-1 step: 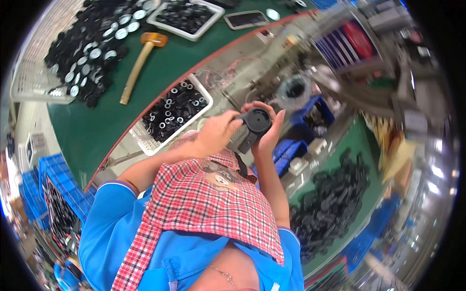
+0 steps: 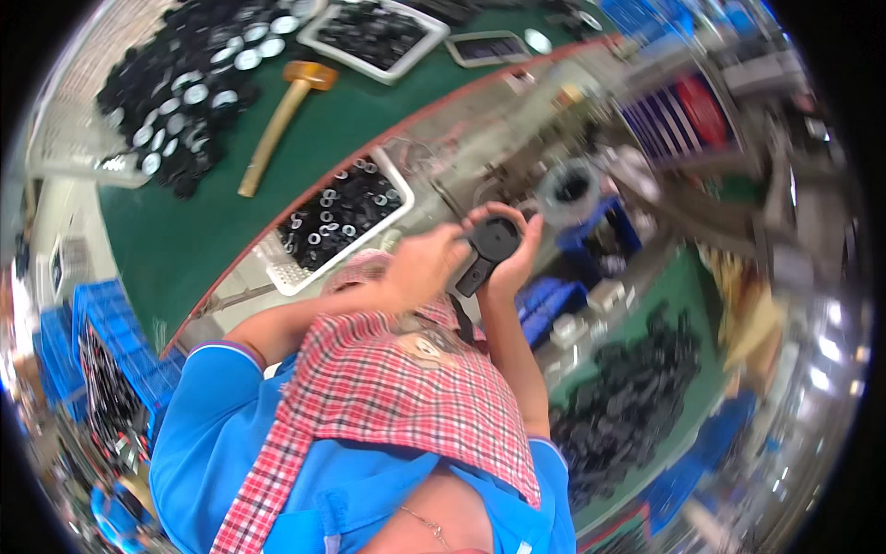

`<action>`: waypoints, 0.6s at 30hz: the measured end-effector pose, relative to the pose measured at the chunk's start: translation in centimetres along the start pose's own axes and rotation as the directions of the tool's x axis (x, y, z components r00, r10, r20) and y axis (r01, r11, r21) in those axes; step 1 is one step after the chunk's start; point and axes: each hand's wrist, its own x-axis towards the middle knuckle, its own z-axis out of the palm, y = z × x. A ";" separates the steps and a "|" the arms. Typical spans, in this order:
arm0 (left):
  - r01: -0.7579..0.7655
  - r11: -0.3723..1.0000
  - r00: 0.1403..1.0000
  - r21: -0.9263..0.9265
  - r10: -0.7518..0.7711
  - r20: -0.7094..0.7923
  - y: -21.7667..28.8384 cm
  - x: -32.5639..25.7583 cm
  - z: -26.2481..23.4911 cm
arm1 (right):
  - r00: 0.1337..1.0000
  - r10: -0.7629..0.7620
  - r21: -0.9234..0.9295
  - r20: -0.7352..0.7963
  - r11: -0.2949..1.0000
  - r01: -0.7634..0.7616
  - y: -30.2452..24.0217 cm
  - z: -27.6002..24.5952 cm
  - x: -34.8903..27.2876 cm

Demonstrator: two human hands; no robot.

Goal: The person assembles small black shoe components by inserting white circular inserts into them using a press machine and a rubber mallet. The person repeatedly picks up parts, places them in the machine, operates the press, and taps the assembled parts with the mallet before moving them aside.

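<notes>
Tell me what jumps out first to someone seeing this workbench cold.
Both hands, left hand and right hand, clasp a round black part at the picture's middle, above a red checked apron. On the green table to the left lie a wooden mallet, a heap of black discs and a white tray of small black rings.

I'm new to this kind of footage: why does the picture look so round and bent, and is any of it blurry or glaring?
Head view: a fisheye lens makes a round picture with black corners; the green table's edge bows; the middle, with both hands, left and right, on a black part, is fairly sharp; the right rim smears into blur, with bright glare spots low on the right.
</notes>
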 end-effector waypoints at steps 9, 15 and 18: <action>0.152 0.947 0.982 0.284 -0.177 0.065 -10.1 6.3 -12.3 | 0.985 0.116 -0.093 0.131 0.990 -0.104 5.4 6.3 7.1; 0.422 0.352 0.869 0.835 0.107 -0.484 -24.3 8.4 -28.7 | 0.944 0.331 0.025 0.012 0.943 -0.331 5.1 6.0 9.0; 0.412 0.359 0.905 0.837 -0.056 -0.421 -26.4 9.5 -30.1 | 0.944 0.327 0.032 0.044 0.944 -0.328 5.1 5.3 10.2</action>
